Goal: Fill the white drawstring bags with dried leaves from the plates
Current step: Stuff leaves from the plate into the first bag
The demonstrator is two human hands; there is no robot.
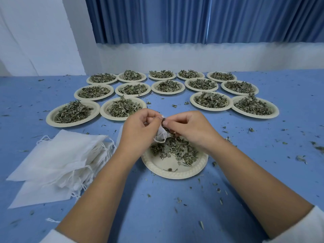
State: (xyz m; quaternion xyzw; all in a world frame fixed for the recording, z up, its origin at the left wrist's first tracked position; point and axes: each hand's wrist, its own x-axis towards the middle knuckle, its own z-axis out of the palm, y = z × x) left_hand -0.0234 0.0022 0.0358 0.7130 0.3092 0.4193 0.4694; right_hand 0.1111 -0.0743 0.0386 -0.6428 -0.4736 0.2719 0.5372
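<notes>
While the left hand point(140, 130) curls round the mouth of a white drawstring bag point(162, 135) and pinches its cloth, the right hand point(189, 130) pinches a few bits of leaf against that opening. Both are held above the near plate point(175, 175). Its far half carries a loose heap of dried leaves point(175, 149); its near half is bare but for a scrap or two. The hands and bag cover the plate's far rim.

Taking that plate as the dial's centre, a stack of empty bags point(57, 155) lies flat at nine o'clock, with cords trailing off its right edge beside the left forearm. Fourteen heaped plates point(52, 120) spread in three rows from ten to two o'clock, and the nearest row has a gap at twelve. Leaf crumbs point(301, 157) dot the blue table point(157, 216), thickest around three o'clock. A stray cord point(52, 220) lies at seven. A blue curtain point(192, 20) hangs at twelve, above a white ledge.
</notes>
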